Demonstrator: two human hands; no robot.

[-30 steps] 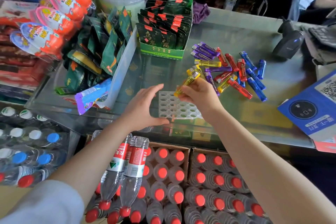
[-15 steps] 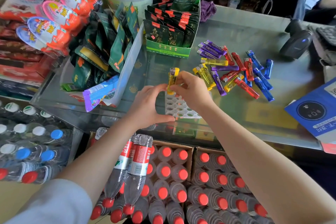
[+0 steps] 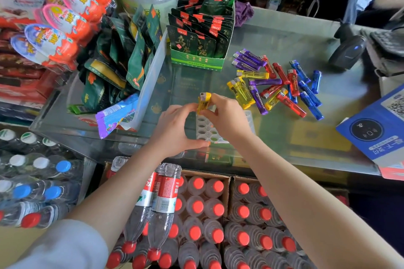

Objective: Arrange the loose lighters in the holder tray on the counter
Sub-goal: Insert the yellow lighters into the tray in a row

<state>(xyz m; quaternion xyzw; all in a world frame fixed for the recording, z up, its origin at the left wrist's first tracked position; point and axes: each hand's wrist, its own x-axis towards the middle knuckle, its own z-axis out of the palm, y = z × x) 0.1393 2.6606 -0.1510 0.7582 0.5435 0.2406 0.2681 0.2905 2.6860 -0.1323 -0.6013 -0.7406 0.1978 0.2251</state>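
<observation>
A white holder tray (image 3: 205, 132) with rows of round holes lies on the glass counter (image 3: 284, 137) near its front edge. My right hand (image 3: 227, 117) holds a yellow lighter (image 3: 203, 102) upright at the tray's far left corner; its lower end is hidden behind my fingers. My left hand (image 3: 177, 129) grips the tray's left side, thumb at the front edge and fingertips touching the lighter. A loose pile of lighters (image 3: 277, 84), purple, yellow, red and blue, lies on the counter to the right of the tray.
A green box of tea packets (image 3: 200, 41) stands behind the tray. A clear bin of snack bags (image 3: 122, 65) sits to the left. A barcode scanner (image 3: 347, 50) and a blue payment sign (image 3: 376, 131) are at the right. Crates of bottles (image 3: 207, 214) stand below the counter.
My right hand brought the yellow lighter from the pile to the tray's far left corner and turned it upright, then lowered it. My left hand closed in on the tray's left side.
</observation>
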